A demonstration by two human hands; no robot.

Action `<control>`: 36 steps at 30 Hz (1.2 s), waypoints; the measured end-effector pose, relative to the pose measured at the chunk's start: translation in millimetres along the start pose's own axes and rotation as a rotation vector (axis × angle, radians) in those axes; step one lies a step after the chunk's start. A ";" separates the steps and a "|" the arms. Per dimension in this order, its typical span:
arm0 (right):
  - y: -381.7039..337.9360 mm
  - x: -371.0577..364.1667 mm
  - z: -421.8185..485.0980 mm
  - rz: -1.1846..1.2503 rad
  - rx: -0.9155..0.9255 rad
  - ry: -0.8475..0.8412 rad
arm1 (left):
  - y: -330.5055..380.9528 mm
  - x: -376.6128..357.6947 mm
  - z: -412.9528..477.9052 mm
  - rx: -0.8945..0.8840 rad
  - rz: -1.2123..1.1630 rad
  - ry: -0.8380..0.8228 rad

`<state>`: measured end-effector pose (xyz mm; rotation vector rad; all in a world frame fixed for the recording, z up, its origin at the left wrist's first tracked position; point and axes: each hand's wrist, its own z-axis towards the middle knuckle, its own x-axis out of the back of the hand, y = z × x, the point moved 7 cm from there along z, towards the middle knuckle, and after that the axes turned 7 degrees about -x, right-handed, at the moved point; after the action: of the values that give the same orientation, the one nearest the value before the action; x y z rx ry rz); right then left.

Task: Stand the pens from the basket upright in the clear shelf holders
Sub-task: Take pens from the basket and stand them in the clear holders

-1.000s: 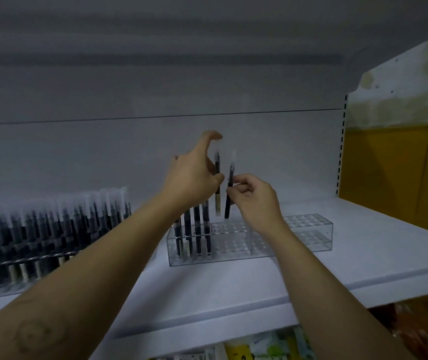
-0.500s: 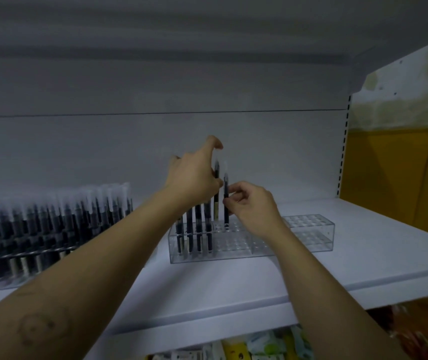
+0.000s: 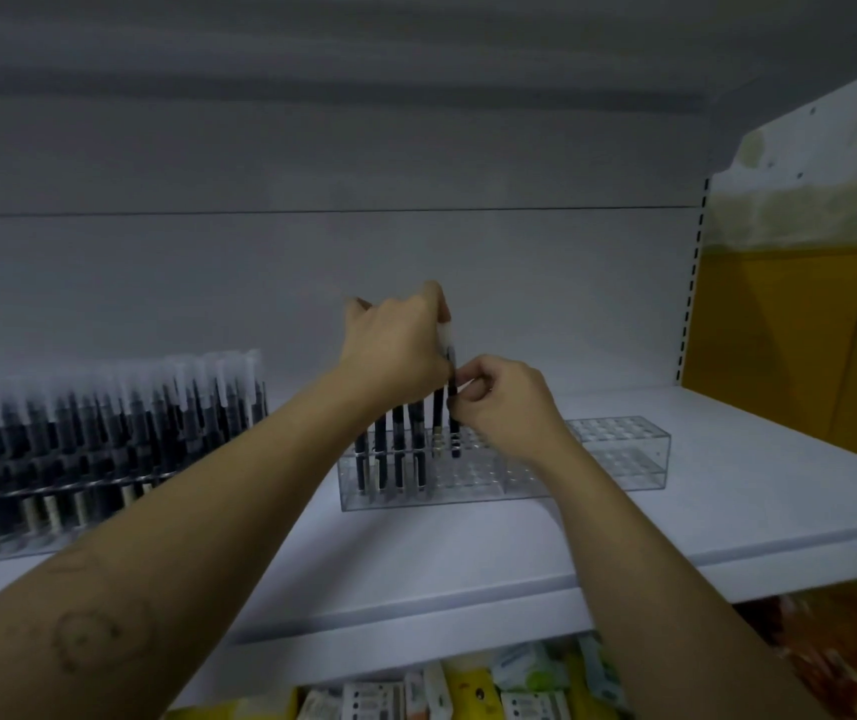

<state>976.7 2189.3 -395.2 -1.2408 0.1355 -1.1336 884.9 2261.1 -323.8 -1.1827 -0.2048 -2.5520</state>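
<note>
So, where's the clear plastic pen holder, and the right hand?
clear plastic pen holder (image 3: 624,459): head view, empty right end.
right hand (image 3: 507,407): head view, back of hand.

head view, close, facing shelf (image 3: 468,553)

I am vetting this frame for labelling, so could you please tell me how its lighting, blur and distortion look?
Head view: dim, bluish light, no strong glare; the filled pen rack at far left is smeared, its caps ghosted; the left hand and right hand, each gripping a pen, are soft-edged; the clear holder looks sharper; the slotted upright at right leans, likely wide-angle distortion.
</note>
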 end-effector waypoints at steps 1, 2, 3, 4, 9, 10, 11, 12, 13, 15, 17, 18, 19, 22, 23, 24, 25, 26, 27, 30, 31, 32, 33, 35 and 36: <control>-0.5 0.4 -0.3 0.003 -0.003 -0.002 | 0.2 0.4 -0.2 0.008 0.005 0.001; -0.8 0.8 -0.5 0.003 -0.004 -0.001 | 0.0 0.2 -0.4 0.018 0.013 -0.001; -1.4 0.8 -0.7 0.000 -0.002 0.000 | -0.5 -0.1 -0.1 0.028 0.022 -0.004; -1.6 0.6 -0.8 -0.004 0.001 0.002 | -0.9 0.1 0.2 0.038 0.031 -0.005; -0.5 0.1 -0.8 -0.059 0.019 0.018 | -6.3 -5.6 -1.9 0.072 0.055 -0.064; 0.1 -0.8 -0.7 -0.073 0.020 0.012 | -6.2 -7.2 -3.1 0.063 0.055 -0.068; 0.4 -1.9 -0.5 -0.088 0.020 0.008 | -6.1 -7.7 -3.8 0.051 0.057 -0.065; 0.8 -3.0 -0.2 -0.106 0.022 0.006 | -5.6 -7.4 -4.2 0.043 0.063 -0.063; 0.7 -4.2 0.0 -0.126 0.024 0.004 | -5.1 -6.5 -3.9 0.037 0.074 -0.065; 1.0 -7.1 -0.1 -0.168 0.022 -0.011 | -4.4 -3.9 -3.2 0.027 0.109 -0.076; 1.2 -9.2 -0.6 -0.210 0.021 -0.023 | -5.8 -1.5 -3.1 0.024 0.124 -0.086; 1.3 -9.7 -1.0 -0.219 0.021 -0.025 | -7.1 -1.1 -3.8 0.025 0.119 -0.090; 1.2 -9.9 -1.3 -0.218 0.022 -0.026 | -8.4 -0.6 -4.6 0.026 0.108 -0.093; -0.2 -10.5 -1.5 -0.223 0.033 -0.036 | -10.8 2.9 -8.6 0.008 0.091 -0.095; -1.0 -10.6 -1.5 -0.225 0.038 -0.040 | -11.7 4.8 -11.1 -0.005 0.093 -0.096; -1.8 -10.4 -1.4 -0.227 0.045 -0.040 | -13.5 6.2 -13.8 -0.021 0.090 -0.104; -2.3 -10.0 -1.1 -0.229 0.052 -0.036 | -15.6 6.6 -16.7 -0.036 0.081 -0.122; -3.0 -9.5 -1.2 -0.231 0.060 -0.031 | -17.9 5.8 -20.0 -0.048 0.068 -0.149; -3.5 -9.5 -1.2 -0.235 0.068 -0.027 | -20.3 4.8 -23.2 -0.059 0.054 -0.177; -5.1 -9.7 -0.7 -0.237 0.076 -0.014 | -25.7 3.0 -31.3 -0.074 0.005 -0.203; -5.4 -9.6 -0.4 -0.229 0.072 -0.010 | -26.7 3.2 -32.9 -0.076 -0.005 -0.196; -5.5 -9.6 -0.2 -0.220 0.067 -0.009 | -27.3 2.9 -33.8 -0.078 -0.010 -0.191; -5.5 -9.8 -0.5 -0.215 0.060 -0.010 | -27.3 2.6 -34.5 -0.081 -0.009 -0.189; -5.1 -9.8 -1.4 -0.213 0.052 -0.011 | -27.4 1.3 -34.3 -0.082 0.006 -0.196; -4.9 -9.5 -1.7 -0.215 0.049 -0.009 | -27.3 1.1 -34.0 -0.080 0.019 -0.201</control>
<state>968.1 2195.7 -396.5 -1.2376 -0.0339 -1.3081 850.5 2277.6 -344.8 -1.4651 -0.1368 -2.4442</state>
